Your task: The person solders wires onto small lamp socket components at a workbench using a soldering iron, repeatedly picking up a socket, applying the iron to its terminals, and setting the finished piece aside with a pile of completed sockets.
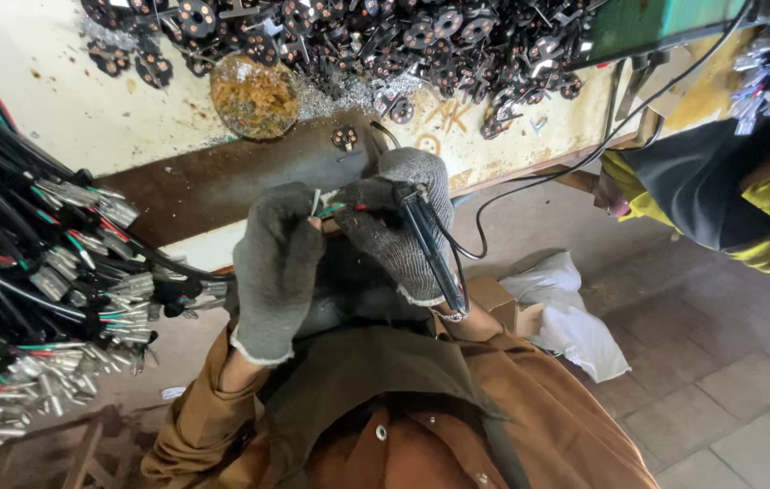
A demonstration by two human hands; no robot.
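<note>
While the black soldering iron (432, 254) is held in the closed grip of the right hand (403, 222), its tip is brought to the thin coloured wires (335, 208) pinched shut in the left hand (276, 267), just above the near edge of the worktop (68, 109). The step is judged best done with both gloves steadied together and only the bare wire ends touched. Bundles of terminal-ended cables (59, 299) are piled at the left.
</note>
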